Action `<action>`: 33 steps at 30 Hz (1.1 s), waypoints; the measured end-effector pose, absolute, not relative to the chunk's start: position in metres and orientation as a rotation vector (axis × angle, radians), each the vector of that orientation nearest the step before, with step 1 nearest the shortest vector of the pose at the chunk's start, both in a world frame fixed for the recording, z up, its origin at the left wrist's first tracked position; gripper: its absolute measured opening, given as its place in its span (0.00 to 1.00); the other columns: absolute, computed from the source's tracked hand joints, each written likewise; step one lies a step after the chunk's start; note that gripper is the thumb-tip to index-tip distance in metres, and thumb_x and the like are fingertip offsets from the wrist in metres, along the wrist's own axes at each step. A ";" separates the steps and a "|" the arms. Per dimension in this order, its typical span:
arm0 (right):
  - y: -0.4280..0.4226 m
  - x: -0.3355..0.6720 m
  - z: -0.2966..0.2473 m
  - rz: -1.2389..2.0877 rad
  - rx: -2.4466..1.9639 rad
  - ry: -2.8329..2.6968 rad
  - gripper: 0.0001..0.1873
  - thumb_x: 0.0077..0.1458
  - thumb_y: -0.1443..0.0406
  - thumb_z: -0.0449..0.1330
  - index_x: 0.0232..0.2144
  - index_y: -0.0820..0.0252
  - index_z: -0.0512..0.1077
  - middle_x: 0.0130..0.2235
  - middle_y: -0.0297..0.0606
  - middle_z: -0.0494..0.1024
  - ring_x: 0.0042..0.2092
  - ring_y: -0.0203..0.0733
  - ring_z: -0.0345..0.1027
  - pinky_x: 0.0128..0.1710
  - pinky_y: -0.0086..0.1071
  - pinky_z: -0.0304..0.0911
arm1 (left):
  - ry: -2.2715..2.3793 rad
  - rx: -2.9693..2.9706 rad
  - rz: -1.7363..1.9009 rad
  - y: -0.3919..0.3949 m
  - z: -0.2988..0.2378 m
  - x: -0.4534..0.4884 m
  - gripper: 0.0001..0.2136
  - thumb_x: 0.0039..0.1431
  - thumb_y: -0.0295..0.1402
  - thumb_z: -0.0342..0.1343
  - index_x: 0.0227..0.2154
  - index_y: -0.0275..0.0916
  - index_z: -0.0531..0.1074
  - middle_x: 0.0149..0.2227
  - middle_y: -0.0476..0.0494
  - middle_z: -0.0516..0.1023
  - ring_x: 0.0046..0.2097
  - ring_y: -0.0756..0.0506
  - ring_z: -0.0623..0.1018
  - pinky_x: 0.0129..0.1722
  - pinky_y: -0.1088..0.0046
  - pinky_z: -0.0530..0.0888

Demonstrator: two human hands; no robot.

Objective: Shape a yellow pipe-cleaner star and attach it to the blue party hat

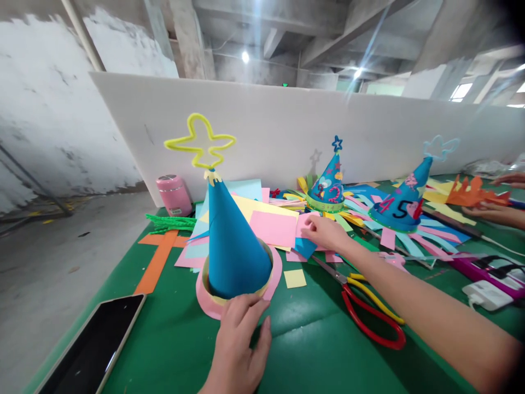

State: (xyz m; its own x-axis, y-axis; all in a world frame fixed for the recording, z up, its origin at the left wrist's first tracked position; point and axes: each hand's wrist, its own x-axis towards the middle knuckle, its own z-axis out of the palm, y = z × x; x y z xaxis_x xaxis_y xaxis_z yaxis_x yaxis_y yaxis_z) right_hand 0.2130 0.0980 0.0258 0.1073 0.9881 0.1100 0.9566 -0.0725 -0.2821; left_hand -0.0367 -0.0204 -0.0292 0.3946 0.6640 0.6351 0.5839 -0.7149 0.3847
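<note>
A blue paper cone hat [232, 241] with a yellow pipe-cleaner star [200, 143] on top stands on a pink paper ring [275, 273] on the green table. My left hand [240, 342] rests at the hat's near base, fingers spread and touching the rim. My right hand [324, 232] reaches out to the pile of coloured paper sheets [273, 227], its fingers pinched on the edge of a pink sheet [305, 224].
Red and yellow scissors [371, 309] lie under my right forearm. A tablet [92, 347] lies at the near left edge. Two decorated blue hats [330, 183] [400, 200] stand behind. Another person's hands [498, 210] work on orange paper at far right. A pink cup [173, 194] stands by the white board.
</note>
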 end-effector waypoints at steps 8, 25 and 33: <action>0.079 0.192 0.020 0.025 -2.273 -2.197 0.29 0.42 0.49 0.56 0.42 0.64 0.63 0.42 0.52 0.72 0.43 0.57 0.67 0.34 0.40 0.59 | 1.084 2.585 1.117 -0.026 -0.024 -0.028 0.11 0.51 0.21 0.48 0.38 0.37 0.65 0.37 0.38 0.69 0.39 0.43 0.71 0.37 0.63 0.72; 0.102 0.211 0.033 0.030 -2.229 -2.262 0.26 0.40 0.49 0.57 0.38 0.60 0.67 0.40 0.48 0.72 0.39 0.54 0.68 0.30 0.35 0.59 | 1.136 2.555 1.135 -0.029 -0.019 -0.031 0.10 0.52 0.22 0.48 0.37 0.36 0.67 0.37 0.37 0.70 0.39 0.42 0.72 0.37 0.62 0.72; 0.105 0.221 0.040 0.049 -2.045 -2.183 0.14 0.49 0.59 0.58 0.37 0.62 0.69 0.42 0.44 0.71 0.42 0.47 0.66 0.39 0.35 0.60 | 1.136 2.564 1.111 -0.027 -0.021 -0.030 0.10 0.52 0.23 0.48 0.37 0.36 0.67 0.37 0.38 0.70 0.39 0.42 0.72 0.36 0.63 0.72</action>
